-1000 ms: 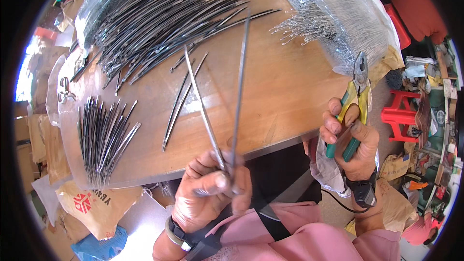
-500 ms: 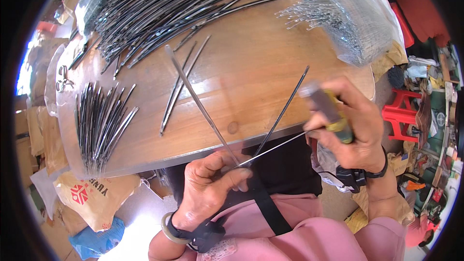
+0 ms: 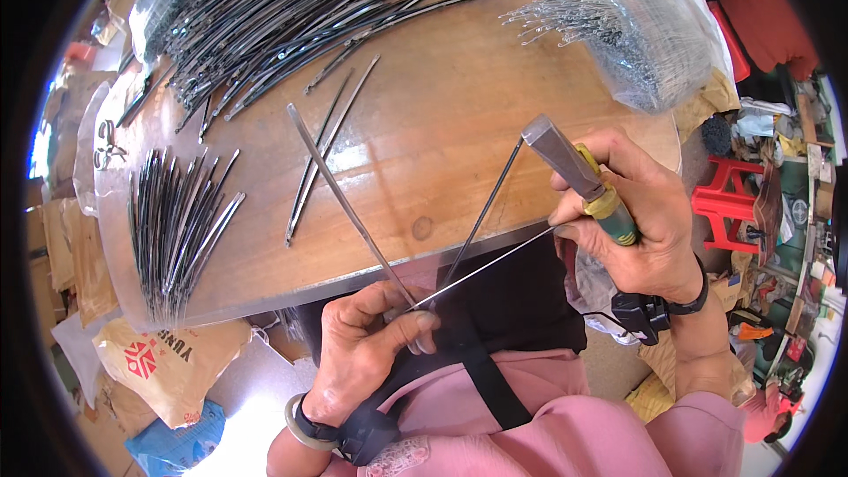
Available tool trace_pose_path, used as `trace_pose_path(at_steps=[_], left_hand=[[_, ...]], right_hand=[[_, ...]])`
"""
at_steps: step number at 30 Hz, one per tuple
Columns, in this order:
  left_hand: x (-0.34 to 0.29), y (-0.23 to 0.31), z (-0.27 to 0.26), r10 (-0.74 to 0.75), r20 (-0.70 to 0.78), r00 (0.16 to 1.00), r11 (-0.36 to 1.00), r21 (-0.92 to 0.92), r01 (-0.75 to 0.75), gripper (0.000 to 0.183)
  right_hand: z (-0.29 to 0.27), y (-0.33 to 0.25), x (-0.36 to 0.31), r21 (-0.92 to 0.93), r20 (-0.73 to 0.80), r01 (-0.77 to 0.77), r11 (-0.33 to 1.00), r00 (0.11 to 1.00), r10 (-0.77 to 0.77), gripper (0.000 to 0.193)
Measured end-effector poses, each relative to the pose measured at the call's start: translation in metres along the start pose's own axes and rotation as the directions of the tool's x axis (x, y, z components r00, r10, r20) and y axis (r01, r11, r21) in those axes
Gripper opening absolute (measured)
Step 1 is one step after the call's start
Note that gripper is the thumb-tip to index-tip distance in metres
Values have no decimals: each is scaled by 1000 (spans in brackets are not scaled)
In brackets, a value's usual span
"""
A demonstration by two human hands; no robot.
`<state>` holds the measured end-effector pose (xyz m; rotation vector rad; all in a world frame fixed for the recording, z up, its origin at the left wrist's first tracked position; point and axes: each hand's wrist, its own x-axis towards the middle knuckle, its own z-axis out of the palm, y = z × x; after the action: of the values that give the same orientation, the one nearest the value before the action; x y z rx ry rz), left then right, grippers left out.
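Hands, two: left hand [image 3: 375, 336] pinching a grey metal strip [image 3: 349, 202] and one end of a thin wire [image 3: 484, 268]; right hand [image 3: 640, 212] pinching the wire's far end, pliers [image 3: 576, 170] gripped alongside. Thin wire: silvery, straight, taut-looking, at the near edge of the counter [image 3: 459, 106]. Against a second ago, I note the wire newly spanning both hands, and the pliers leaning up-left instead of pointing away. Wire's long axis: slanting up rightward; I see the strip pointing up-left.
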<state>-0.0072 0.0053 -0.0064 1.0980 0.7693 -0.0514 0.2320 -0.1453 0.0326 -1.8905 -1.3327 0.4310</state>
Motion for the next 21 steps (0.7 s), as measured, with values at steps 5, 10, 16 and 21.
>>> trace_pose_path(at_steps=[5, 10, 16, 21], left_hand=[[-2, -1, -5, 9, -48, 999, 999, -45, -11, 13], [-3, 0, -3, 1, -33, 999, 1000, -31, -2, 14], [-3, 3, 0, -71, 1, 997, 997, 15, 71, 11], [-3, 3, 4, -83, 4, 997, 995, 49, 83, 9]], right_hand=[[-2, 4, -3, 214, -70, -70, 974, 994, 87, 16], [-3, 12, -10, 219, -1, -47, 975, 999, 49, 19], [14, 0, 14, -188, 147, 280, 942, 956, -255, 27], [28, 6, 19, -104, 239, 334, 937, 923, -303, 26]])
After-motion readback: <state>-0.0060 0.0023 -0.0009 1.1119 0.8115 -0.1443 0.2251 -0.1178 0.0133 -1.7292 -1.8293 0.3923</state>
